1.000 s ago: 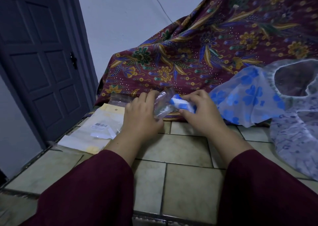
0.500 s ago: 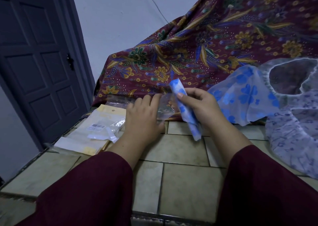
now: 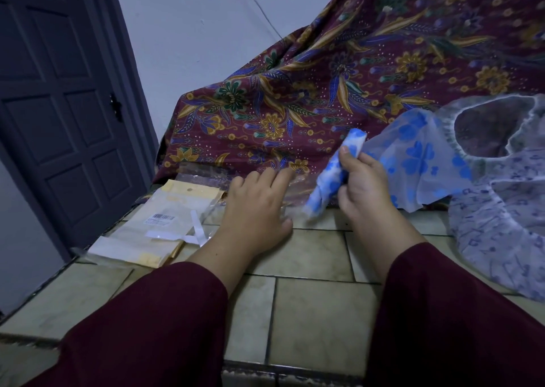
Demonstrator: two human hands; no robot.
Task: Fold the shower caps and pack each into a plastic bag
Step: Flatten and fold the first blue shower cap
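Head view: right hand [image 3: 364, 186] grips the rolled blue-flowered white shower cap [image 3: 333, 177].
Left hand [image 3: 256, 209] lies flat-fingered on the clear plastic bag [image 3: 295, 189]; better to open its mouth first.

From my feed, the floor [image 3: 309, 257] is pale greenish tile with dark grout lines, running to a raised edge at the bottom. On the left I see a dark panelled door [image 3: 59, 115] with a small dark handle [image 3: 116, 106], set in a frame of the same colour. Behind is a plain whitish wall [image 3: 191, 32] with a thin wire [image 3: 259, 12] running down it. A maroon floral cloth [image 3: 368, 77] drapes over something bulky at right. The light is dim and bluish.
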